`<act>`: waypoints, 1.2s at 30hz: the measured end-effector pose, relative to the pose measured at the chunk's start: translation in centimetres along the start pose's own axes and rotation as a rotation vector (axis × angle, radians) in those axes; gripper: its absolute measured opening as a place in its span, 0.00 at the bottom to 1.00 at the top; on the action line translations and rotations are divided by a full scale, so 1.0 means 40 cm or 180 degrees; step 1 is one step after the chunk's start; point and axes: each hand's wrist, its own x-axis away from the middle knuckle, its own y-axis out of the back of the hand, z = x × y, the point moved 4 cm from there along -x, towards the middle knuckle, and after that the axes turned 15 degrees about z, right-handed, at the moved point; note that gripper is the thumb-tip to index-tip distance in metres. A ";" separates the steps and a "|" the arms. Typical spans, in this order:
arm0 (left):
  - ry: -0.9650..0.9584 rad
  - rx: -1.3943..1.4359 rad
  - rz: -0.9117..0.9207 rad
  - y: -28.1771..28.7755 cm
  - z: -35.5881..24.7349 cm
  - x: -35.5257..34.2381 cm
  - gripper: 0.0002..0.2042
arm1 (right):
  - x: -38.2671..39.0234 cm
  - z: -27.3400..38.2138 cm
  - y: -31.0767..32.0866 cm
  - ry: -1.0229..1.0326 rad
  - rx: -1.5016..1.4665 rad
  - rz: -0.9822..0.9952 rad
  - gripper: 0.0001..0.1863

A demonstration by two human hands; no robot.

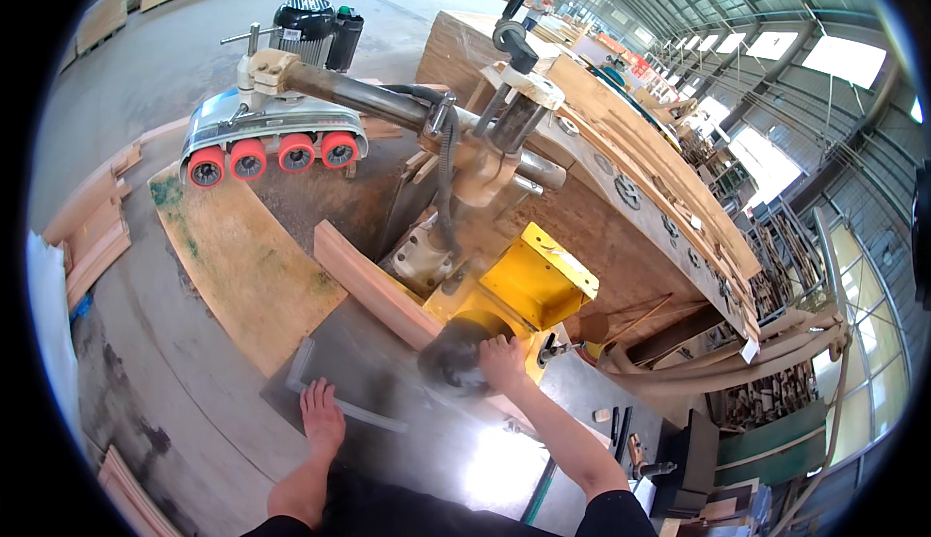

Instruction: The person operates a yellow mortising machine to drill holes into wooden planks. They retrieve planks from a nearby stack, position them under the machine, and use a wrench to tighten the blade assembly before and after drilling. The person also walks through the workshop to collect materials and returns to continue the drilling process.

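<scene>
My left hand (322, 419) lies with its fingers stretched out at a pale L-shaped square (364, 415) on the grey metal machine table (407, 474). My right hand (502, 364) is bent over the edge of a dark, round cutter head (456, 358), which looks blurred. Its fingertips are curled against the head, and their undersides are hidden. Just behind the cutter head stands a yellow metal guard (533, 280). A long wooden fence strip (373, 285) runs up to the head from the far left.
A power feeder with red wheels (247, 159) hangs from a thick steel arm (359, 91) beyond the table. A curved plywood board (247, 270) lies at left. Small tools (635, 450) rest at the right edge. A wooden bench (621, 178) holding boards stands behind.
</scene>
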 end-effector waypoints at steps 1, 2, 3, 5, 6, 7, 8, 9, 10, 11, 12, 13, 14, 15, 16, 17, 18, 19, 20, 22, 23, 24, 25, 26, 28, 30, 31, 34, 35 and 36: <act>-0.0021 -0.0057 -0.0026 0.001 -0.001 -0.001 0.23 | -0.008 0.001 -0.010 -0.0086 -0.0143 0.0216 0.17; -0.0026 -0.0036 -0.0025 -0.003 -0.005 0.002 0.23 | -0.009 -0.002 -0.021 -0.0174 -0.0288 0.0432 0.18; -0.0033 -0.0016 -0.0024 -0.008 -0.009 0.004 0.23 | -0.002 -0.012 -0.031 -0.0135 -0.0490 0.0622 0.18; -0.0007 -0.0035 -0.0009 0.001 0.007 0.005 0.23 | -0.002 -0.004 0.004 0.0004 -0.0927 0.0945 0.17; -0.0009 -0.0007 0.0038 -0.004 -0.004 0.008 0.23 | 0.003 -0.008 0.004 0.0073 -0.0657 0.0533 0.18; -0.0011 0.0021 0.0086 -0.008 -0.012 0.010 0.23 | 0.014 -0.007 0.005 0.0142 -0.0387 0.0123 0.18; -0.0012 0.0008 0.0068 -0.006 -0.012 0.008 0.23 | 0.023 -0.006 0.006 0.0211 -0.0115 -0.0284 0.19; -0.0015 -0.0004 0.0052 -0.001 -0.009 0.002 0.23 | 0.011 -0.011 -0.017 0.0084 -0.0227 0.0158 0.18; -0.0018 -0.0023 0.0033 0.002 -0.010 0.002 0.23 | 0.004 -0.006 -0.002 -0.0044 -0.0344 0.0595 0.18; -0.0007 -0.0003 0.0005 0.002 -0.005 0.005 0.23 | -0.001 0.000 0.016 -0.0170 -0.0445 0.1004 0.17; -0.0006 -0.0005 0.0001 0.001 0.000 0.006 0.23 | 0.005 0.003 0.025 0.0218 -0.0577 0.1060 0.17; -0.0004 -0.0007 -0.0006 0.002 0.005 0.006 0.23 | 0.006 -0.005 0.022 0.0087 -0.0669 0.1000 0.17; -0.0010 -0.0007 0.0023 0.001 0.006 0.005 0.23 | 0.006 -0.010 0.016 -0.0041 -0.0758 0.0939 0.17; -0.0012 0.0016 0.0063 -0.007 -0.002 0.006 0.23 | 0.007 -0.018 0.004 -0.0172 -0.0831 0.0896 0.17; -0.0013 0.0040 0.0101 -0.012 -0.008 0.006 0.23 | 0.004 -0.017 -0.005 -0.0068 -0.0657 0.0579 0.19; -0.0015 0.0022 0.0078 -0.011 -0.008 0.003 0.23 | 0.001 -0.016 -0.017 0.0036 -0.0482 0.0263 0.20; -0.0013 0.0004 0.0052 -0.004 -0.005 0.000 0.23 | 0.008 -0.010 -0.002 0.0145 -0.0307 -0.0057 0.21; -0.0013 -0.0014 0.0026 -0.002 -0.005 0.000 0.23 | 0.001 -0.015 -0.007 0.0093 -0.0523 0.0346 0.20; -0.0003 -0.0008 0.0008 -0.009 -0.007 0.005 0.23 | -0.011 -0.022 -0.008 0.0040 -0.0738 0.0749 0.20; 0.0012 -0.0040 -0.0045 -0.008 0.004 0.004 0.23 | -0.014 -0.016 0.005 -0.0115 -0.1018 0.1050 0.20; 0.0007 -0.0010 -0.0011 -0.008 0.008 0.004 0.23 | -0.006 -0.020 0.010 -0.0218 -0.1068 0.0963 0.20; 0.0010 0.0042 0.0032 -0.008 -0.005 0.006 0.23 | 0.001 -0.028 0.008 -0.0323 -0.1097 0.0894 0.20; 0.0014 0.0096 0.0074 -0.007 -0.012 0.006 0.23 | -0.001 -0.025 0.003 -0.0138 -0.0851 0.0523 0.20; -0.0009 0.0053 0.0023 -0.001 -0.012 0.003 0.23 | -0.005 -0.022 -0.014 0.0047 -0.0604 0.0154 0.21; -0.0074 -0.0037 -0.0067 0.008 -0.013 0.002 0.23 | -0.002 -0.018 -0.026 0.0145 -0.0482 0.0126 0.20; -0.0047 0.0007 -0.0051 -0.003 -0.011 0.007 0.23 | -0.018 -0.020 -0.046 -0.0020 -0.0736 0.0787 0.19; -0.0017 0.0009 -0.0056 0.000 -0.001 0.006 0.23 | -0.017 -0.012 -0.012 -0.0033 -0.0797 0.0728 0.19; 0.0014 0.0073 0.0096 -0.007 -0.009 0.007 0.23 | 0.005 -0.010 0.032 0.0032 -0.0710 0.0211 0.20; 0.0014 0.0048 0.0084 -0.004 -0.009 0.004 0.23 | -0.004 -0.009 0.003 0.0151 -0.0514 -0.0208 0.21; 0.0008 0.0031 0.0070 0.004 -0.012 -0.001 0.23 | 0.007 -0.005 0.012 0.0264 -0.0310 -0.0624 0.22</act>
